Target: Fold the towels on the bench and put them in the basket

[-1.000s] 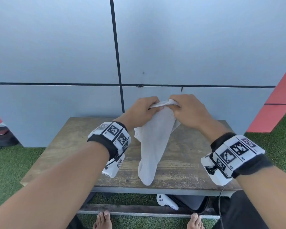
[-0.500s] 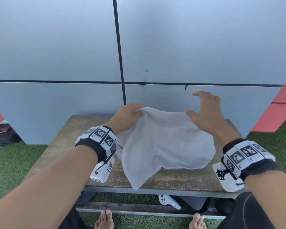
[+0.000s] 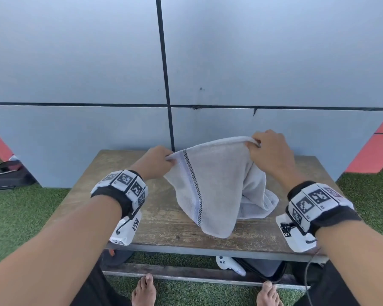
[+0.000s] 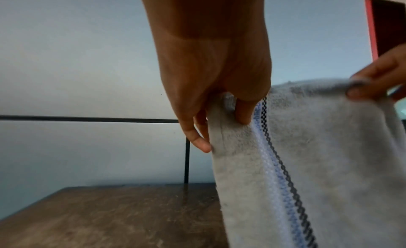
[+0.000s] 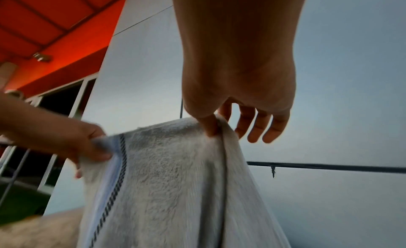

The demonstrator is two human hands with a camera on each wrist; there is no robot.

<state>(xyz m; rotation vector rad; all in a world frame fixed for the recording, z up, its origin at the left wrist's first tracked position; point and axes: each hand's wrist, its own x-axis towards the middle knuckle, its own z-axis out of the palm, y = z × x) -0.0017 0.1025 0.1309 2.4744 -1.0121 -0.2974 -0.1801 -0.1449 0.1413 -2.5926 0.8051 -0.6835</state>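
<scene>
A white towel (image 3: 217, 186) with a blue and black checked stripe hangs above the wooden bench (image 3: 164, 226), its lower folds resting on the bench top. My left hand (image 3: 157, 160) pinches the towel's upper left corner beside the stripe. My right hand (image 3: 268, 149) pinches the upper edge on the right between thumb and forefinger, the other fingers loose. The left wrist view shows the left hand (image 4: 219, 102) gripping the towel (image 4: 307, 165). The right wrist view shows the right hand (image 5: 222, 119) pinching the towel (image 5: 171, 182). No basket is in view.
A grey panelled wall (image 3: 252, 62) stands right behind the bench. Green turf (image 3: 20, 217) surrounds it. Under the bench lie a white controller (image 3: 229, 263) and a dark case (image 3: 265, 268). A black bag (image 3: 7, 175) sits at the far left. My bare feet (image 3: 144, 290) stand at the bench front.
The towel hung bunched from both hands held close together. The hands then spread apart; my right hand let go briefly and now pinches the upper edge again, with the towel stretched between both hands.
</scene>
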